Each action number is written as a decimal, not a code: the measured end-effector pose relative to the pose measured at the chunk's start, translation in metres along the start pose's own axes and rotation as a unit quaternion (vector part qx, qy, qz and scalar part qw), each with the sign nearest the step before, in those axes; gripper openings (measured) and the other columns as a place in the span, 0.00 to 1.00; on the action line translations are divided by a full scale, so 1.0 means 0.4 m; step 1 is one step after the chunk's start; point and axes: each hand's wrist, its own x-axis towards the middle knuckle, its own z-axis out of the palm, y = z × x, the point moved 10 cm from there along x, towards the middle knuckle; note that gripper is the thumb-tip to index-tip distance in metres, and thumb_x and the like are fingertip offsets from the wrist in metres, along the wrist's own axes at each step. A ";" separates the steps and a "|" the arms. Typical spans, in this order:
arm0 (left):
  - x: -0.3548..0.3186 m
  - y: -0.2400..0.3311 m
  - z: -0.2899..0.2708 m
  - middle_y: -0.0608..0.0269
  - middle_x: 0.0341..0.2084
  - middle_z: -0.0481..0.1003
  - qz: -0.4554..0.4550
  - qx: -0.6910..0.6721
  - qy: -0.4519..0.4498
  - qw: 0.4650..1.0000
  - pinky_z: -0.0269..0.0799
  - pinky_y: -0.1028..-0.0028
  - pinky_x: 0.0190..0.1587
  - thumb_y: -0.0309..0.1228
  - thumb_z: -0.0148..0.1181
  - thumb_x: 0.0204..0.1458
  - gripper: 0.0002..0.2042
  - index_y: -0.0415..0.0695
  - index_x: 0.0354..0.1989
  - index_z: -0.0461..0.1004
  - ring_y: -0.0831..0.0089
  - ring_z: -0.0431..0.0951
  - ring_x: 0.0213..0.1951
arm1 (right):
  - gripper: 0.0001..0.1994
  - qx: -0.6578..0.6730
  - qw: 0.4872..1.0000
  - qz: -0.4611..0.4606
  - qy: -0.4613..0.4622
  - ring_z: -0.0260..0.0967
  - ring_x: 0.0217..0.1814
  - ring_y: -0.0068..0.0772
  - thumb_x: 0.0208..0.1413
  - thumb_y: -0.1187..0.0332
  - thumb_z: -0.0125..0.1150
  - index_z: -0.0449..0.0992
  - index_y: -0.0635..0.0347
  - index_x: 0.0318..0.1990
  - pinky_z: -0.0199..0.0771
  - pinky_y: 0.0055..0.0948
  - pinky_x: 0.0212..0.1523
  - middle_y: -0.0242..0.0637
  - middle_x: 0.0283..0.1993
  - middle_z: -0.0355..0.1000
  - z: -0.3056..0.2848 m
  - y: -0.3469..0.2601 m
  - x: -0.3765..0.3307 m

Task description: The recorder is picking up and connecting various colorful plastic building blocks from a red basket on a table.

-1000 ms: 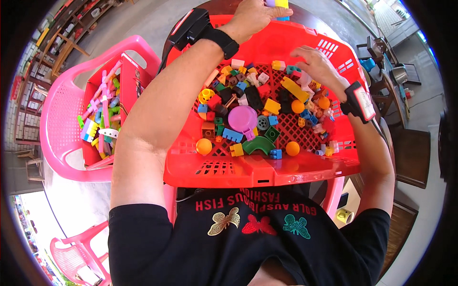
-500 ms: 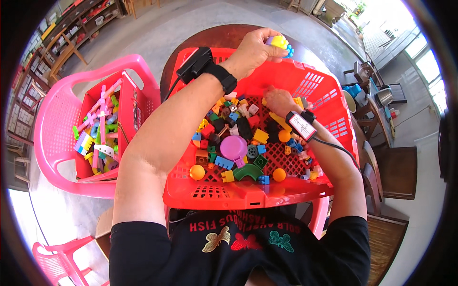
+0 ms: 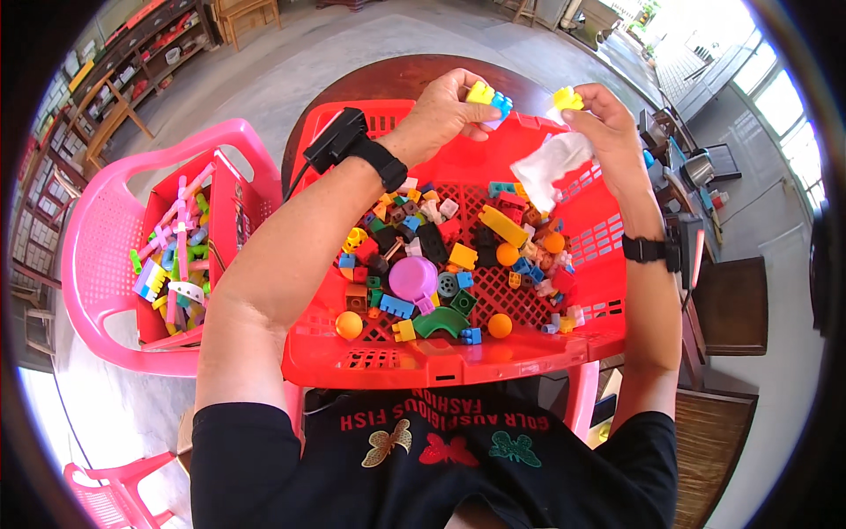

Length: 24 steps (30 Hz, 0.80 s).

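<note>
A red plastic basket (image 3: 441,357) in front of me holds several loose toy bricks, orange balls and a purple disc (image 3: 412,277). Above its far rim my left hand (image 3: 445,110) grips a small yellow and blue brick assembly (image 3: 490,97). My right hand (image 3: 608,132) is raised beside it, pinching a yellow brick (image 3: 567,98) at the fingertips and holding a white cloth (image 3: 548,166) in the palm. The two hands are a short gap apart. Both wrists carry black bands with devices.
A pink plastic chair (image 3: 115,264) on my left carries a red box (image 3: 189,256) of colourful sticks and bricks. A round brown table (image 3: 423,75) lies under the basket. Wooden stools and a kettle stand to the right; shelves and wooden chairs at far left.
My right hand has lifted out of the brick pile with a yellow brick and the cloth, rising to the far rim beside my left hand, which still holds its assembly.
</note>
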 end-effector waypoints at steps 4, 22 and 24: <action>-0.011 0.010 0.065 0.64 0.32 0.72 0.015 0.058 -0.051 0.997 0.74 0.79 0.32 0.26 0.62 0.45 0.14 0.41 0.40 0.68 0.79 0.73 0.29 | 0.13 0.030 0.999 -0.022 -0.012 0.65 0.39 0.14 0.50 0.74 0.56 0.69 0.63 0.45 0.64 0.14 0.41 0.29 0.39 0.70 0.021 -0.033 -0.034; -0.027 0.045 0.119 0.64 0.32 0.73 0.042 0.060 -0.065 0.995 0.72 0.82 0.30 0.27 0.63 0.45 0.17 0.38 0.43 0.67 0.82 0.73 0.29 | 0.10 0.001 1.000 -0.027 -0.015 0.65 0.38 0.14 0.51 0.75 0.56 0.69 0.62 0.41 0.64 0.15 0.42 0.28 0.35 0.71 0.002 -0.038 -0.026; -0.028 0.050 0.114 0.64 0.32 0.73 0.047 0.062 -0.061 0.995 0.72 0.82 0.31 0.26 0.63 0.45 0.17 0.38 0.43 0.67 0.81 0.73 0.30 | 0.10 0.019 0.999 -0.027 -0.022 0.65 0.37 0.14 0.51 0.75 0.56 0.69 0.62 0.41 0.64 0.15 0.41 0.28 0.35 0.71 0.013 -0.031 -0.025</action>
